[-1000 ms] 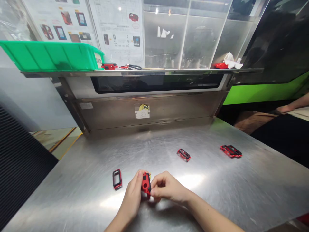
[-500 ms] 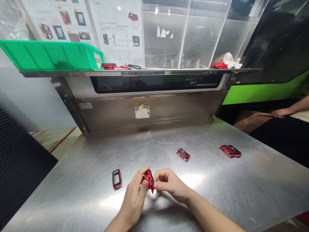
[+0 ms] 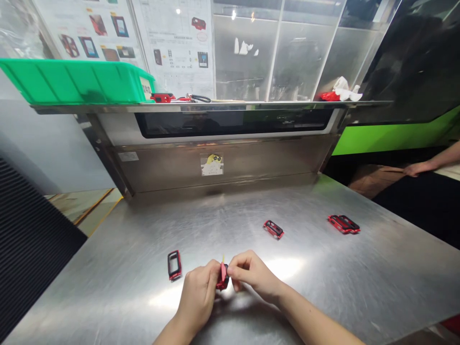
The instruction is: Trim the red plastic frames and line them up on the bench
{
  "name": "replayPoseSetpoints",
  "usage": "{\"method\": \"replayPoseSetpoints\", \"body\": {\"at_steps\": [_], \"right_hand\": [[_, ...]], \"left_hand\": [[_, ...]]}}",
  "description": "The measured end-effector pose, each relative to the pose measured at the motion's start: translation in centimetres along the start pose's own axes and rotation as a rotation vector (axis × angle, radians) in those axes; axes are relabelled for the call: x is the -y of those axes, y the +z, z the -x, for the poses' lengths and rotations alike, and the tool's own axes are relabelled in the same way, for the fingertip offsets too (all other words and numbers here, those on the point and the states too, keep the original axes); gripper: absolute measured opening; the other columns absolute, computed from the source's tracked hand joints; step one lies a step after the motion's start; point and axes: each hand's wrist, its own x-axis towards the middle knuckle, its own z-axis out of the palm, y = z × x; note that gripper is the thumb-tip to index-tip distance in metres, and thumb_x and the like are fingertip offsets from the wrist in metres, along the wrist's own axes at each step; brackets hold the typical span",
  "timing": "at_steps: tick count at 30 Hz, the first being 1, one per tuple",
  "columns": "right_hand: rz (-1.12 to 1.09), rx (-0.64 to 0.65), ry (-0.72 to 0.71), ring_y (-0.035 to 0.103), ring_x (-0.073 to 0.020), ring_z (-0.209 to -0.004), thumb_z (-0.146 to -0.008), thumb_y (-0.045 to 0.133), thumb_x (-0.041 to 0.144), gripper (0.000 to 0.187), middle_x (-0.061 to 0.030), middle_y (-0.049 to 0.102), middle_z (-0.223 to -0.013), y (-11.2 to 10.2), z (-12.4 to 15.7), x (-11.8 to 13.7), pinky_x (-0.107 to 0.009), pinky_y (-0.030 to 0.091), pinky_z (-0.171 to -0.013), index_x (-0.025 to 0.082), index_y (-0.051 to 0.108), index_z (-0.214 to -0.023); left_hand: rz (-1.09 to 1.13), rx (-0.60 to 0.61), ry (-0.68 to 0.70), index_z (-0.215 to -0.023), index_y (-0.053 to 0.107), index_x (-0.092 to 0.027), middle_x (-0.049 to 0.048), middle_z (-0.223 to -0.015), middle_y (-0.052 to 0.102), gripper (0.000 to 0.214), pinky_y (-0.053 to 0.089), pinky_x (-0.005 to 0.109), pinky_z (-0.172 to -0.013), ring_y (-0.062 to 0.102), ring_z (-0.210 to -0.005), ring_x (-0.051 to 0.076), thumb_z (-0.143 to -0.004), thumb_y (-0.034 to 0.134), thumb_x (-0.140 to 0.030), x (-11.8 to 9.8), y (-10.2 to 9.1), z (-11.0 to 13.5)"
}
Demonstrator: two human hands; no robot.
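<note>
Phone case (image 3: pixel 223 278), red and black, sits pinched between the curled fingers (image 3: pixel 237 270) of left hand (image 3: pixel 197 293) and right hand (image 3: pixel 253 277).

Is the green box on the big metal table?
No, the green plastic tray sits up on the narrow metal shelf above the stainless steel table.

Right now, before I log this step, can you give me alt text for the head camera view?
The left hand and right hand pinch a small red-and-black case frame between them, a thin yellow strip showing above it. Similar frames lie on the steel table at left, ahead and farther right.
</note>
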Motion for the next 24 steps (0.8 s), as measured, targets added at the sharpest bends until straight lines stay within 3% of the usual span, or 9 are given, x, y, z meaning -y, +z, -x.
{"method": "replayPoseSetpoints", "body": {"at_steps": [7,14,24], "right_hand": [[0.055,-0.025,0.0,0.042,-0.0093,-0.042,-0.067,0.067,0.062,0.053,0.0016,0.049,-0.043,0.1,0.0,-0.1,-0.022,0.033,-0.049,0.014,0.053,-0.049],[0.073,-0.038,-0.025,0.042,-0.0102,-0.044,-0.074,0.059,0.064,0.058,0.0001,0.049,-0.043,0.1,-0.3,-0.1,-0.024,0.036,-0.056,0.015,0.05,-0.044],[0.042,-0.04,0.011,0.042,-0.0094,-0.041,-0.074,0.057,0.066,0.058,0.0009,0.048,-0.042,0.0,-0.5,-0.8,-0.022,0.032,-0.048,0.014,0.052,-0.047]], "left_hand": [[-0.025,0.027,-0.074,-0.055,0.043,-0.022,-0.0014,-0.046,0.048,0.045,0.029,0.025,-0.049,0.044,-0.043,0.014,-0.092,0.023,-0.038,-0.3,0.2,0.1],[0.13,0.09,-0.214,-0.049,0.046,-0.022,0.0006,-0.043,0.048,0.054,0.032,0.025,-0.048,0.044,-0.043,0.015,-0.09,0.021,-0.047,-1.0,0.1,-0.2],[0.322,0.138,-0.365,-0.046,0.051,-0.02,-0.0003,-0.038,0.049,0.056,0.035,0.025,-0.045,0.045,-0.039,0.015,-0.085,0.03,-0.055,-1.5,0.1,-0.3]]}}
